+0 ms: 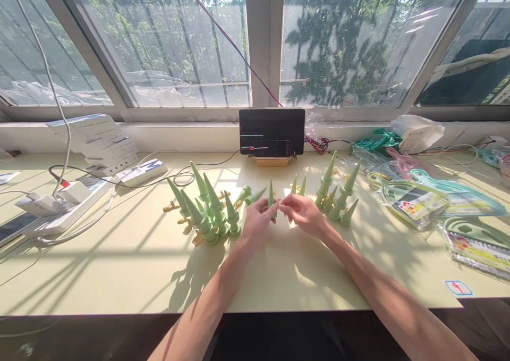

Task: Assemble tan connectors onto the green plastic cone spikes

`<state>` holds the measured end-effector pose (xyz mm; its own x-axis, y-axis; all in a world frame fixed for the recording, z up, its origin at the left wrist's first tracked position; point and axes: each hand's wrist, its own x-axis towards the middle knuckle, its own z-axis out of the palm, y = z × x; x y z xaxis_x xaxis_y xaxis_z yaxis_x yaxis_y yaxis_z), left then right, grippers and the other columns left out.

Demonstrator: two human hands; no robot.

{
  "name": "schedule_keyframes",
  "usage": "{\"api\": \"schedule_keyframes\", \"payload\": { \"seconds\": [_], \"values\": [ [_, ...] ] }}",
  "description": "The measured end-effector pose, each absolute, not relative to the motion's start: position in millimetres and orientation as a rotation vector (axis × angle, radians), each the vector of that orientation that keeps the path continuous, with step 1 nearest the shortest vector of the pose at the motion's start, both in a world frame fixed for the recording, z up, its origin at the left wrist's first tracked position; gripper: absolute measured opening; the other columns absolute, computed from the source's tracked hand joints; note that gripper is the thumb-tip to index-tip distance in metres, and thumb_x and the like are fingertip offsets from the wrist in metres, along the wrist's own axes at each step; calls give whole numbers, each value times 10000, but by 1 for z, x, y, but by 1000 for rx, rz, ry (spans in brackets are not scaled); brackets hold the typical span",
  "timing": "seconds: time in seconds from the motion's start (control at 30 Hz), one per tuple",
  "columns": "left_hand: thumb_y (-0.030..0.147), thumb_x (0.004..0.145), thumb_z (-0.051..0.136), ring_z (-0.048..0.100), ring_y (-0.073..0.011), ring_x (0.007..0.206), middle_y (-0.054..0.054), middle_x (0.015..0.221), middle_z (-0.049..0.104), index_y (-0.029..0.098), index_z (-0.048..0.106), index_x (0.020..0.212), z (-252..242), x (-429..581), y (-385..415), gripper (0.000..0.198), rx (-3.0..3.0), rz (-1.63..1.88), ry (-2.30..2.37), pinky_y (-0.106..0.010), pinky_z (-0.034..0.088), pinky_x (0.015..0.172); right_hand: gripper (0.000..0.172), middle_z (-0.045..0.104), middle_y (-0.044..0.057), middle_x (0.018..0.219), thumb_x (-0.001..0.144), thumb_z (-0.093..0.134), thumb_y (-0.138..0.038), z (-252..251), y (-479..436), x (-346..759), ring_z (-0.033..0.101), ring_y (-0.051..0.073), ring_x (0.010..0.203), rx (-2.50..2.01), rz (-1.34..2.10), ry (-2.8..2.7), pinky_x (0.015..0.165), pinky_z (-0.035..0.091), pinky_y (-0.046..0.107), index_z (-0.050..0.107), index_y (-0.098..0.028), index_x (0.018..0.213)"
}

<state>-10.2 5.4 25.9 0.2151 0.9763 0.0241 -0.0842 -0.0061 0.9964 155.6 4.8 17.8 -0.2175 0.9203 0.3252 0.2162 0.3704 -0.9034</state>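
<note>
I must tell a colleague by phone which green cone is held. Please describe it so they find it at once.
Find the dark screen standing against the middle of the window sill. Just in front of it the left hand and right hand meet at one green cone. Unlike the untouched left cluster and right cluster, it is pinched, tip up.

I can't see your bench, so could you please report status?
Left hand pinching green cone, tip up. Right hand at its base, grip unclear. Left cone cluster and right cone cluster flank the hands closely.
</note>
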Motion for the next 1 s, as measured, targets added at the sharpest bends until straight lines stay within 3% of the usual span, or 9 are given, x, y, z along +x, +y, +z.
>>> {"api": "schedule_keyframes", "payload": {
  "seconds": [0.43, 1.0],
  "values": [
    [419, 783, 723, 582, -154, 764, -53, 893, 696, 204, 758, 882, 25, -10, 6, 240, 1249, 1105, 994, -265, 448, 638, 190, 556, -20, 605, 885, 611, -354, 21, 4, 155, 549, 133, 527, -1059, 906, -1687, 517, 447, 267, 614, -193, 784],
    [442, 790, 716, 585, -157, 786, -55, 945, 702, 224, 776, 944, 25, -11, 5, 274, 1247, 1089, 992, -273, 455, 651, 195, 566, -18, 590, 895, 590, -349, 19, 5, 156, 554, 139, 519, -1075, 883, -1706, 527, 451, 272, 610, -194, 777]
  ]
}}
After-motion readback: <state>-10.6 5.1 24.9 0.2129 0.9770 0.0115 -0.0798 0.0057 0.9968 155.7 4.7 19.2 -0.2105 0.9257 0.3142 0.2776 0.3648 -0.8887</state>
